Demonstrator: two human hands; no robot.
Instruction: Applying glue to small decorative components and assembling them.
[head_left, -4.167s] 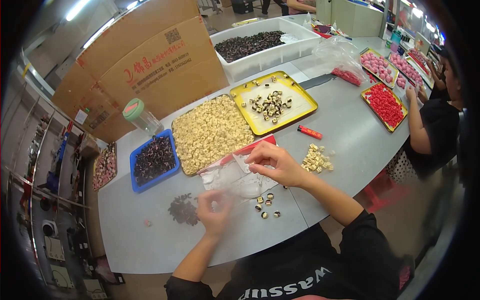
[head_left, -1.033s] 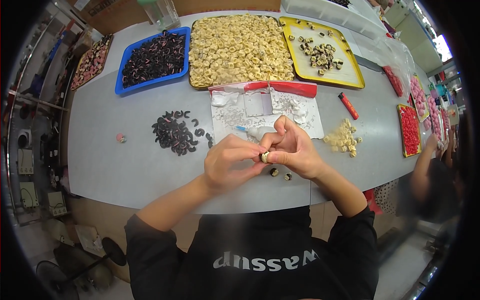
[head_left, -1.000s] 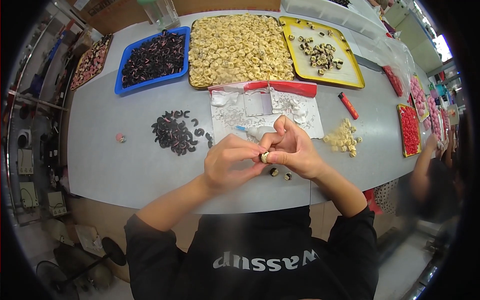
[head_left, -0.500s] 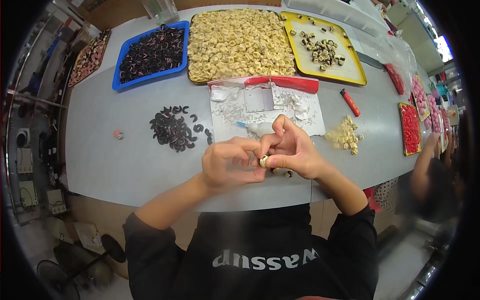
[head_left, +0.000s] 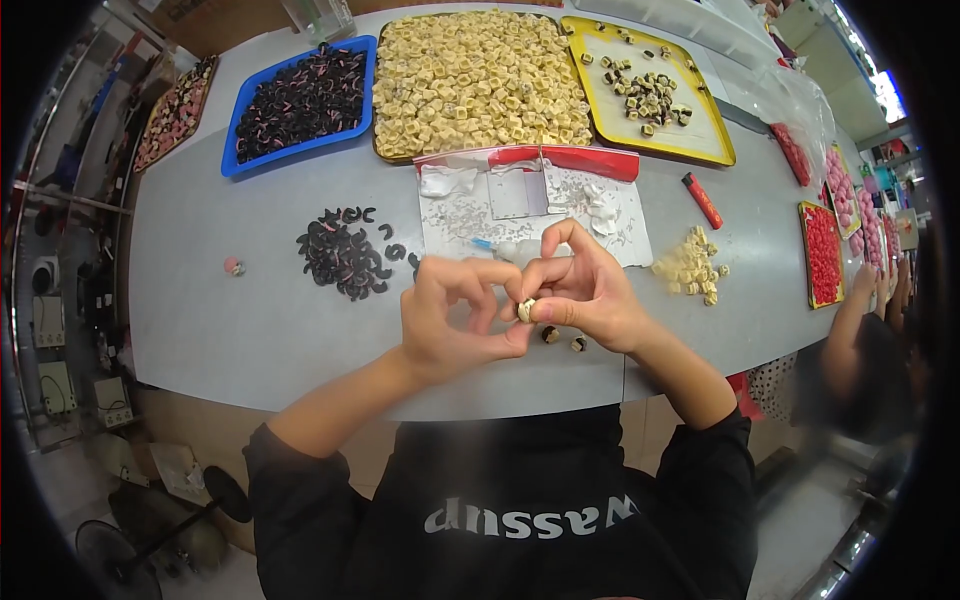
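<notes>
- Pale lettering on the black shirt [head_left: 560,570]
- One blue tray [head_left: 232,163], one red lighter [head_left: 702,201], two loose beads [head_left: 578,344] on the table [head_left: 200,340]
- Right hand [head_left: 592,303]: thumb and finger pinching the bead [head_left: 526,310], between both hands
- Left hand [head_left: 447,315]: curved, fingertips by the bead; cannot tell whether gripping

Head view. Right hand [head_left: 592,300] pinched a small cream-and-black piece [head_left: 526,311] between thumb and forefinger. Left hand [head_left: 450,310] faced it, thumb and forefinger parted, tips close by; contact unclear. Two dark-and-cream pieces [head_left: 578,344] lay just beside, on the grey table [head_left: 230,330]. Black curved bits [head_left: 343,255] heaped left; cream cubes [head_left: 688,265] heaped right. Beyond the hands: white sheet [head_left: 440,225], blue-tipped bottle [head_left: 520,251] on it. Farther back, left to right: blue tray [head_left: 229,160], cream-filled tray [head_left: 480,85], yellow tray [head_left: 705,140].
</notes>
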